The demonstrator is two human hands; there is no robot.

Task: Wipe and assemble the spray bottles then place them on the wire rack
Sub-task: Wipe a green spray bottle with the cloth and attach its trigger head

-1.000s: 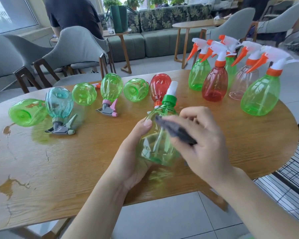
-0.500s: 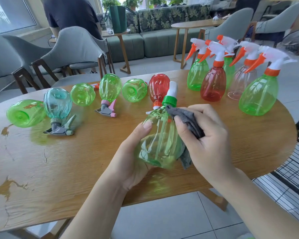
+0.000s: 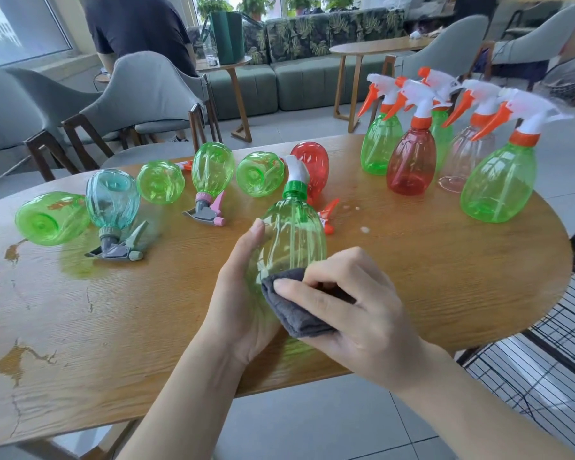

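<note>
left hand [image 3: 246,303]: wrapped around the lower left side of the green bottle [image 3: 291,237], thumb up along it, holding it tilted just above the table [image 3: 445,260]

right hand [image 3: 356,313]: clamped on a folded grey cloth [image 3: 292,307], pressing it onto the bottle's lower part

bottle top: green collar with a white sprayer, pointing away from me

far right: five finished bottles [image 3: 498,184] standing upright, orange and white triggers on

far left to middle: loose bottles [image 3: 52,219] lying on their sides, plus two propped upside down on their grey sprayers

wire rack [image 3: 545,353]: black, down past the table's right edge, pretty much next to my right arm

table: a few wet spots right of the bottle I'm holding
</note>
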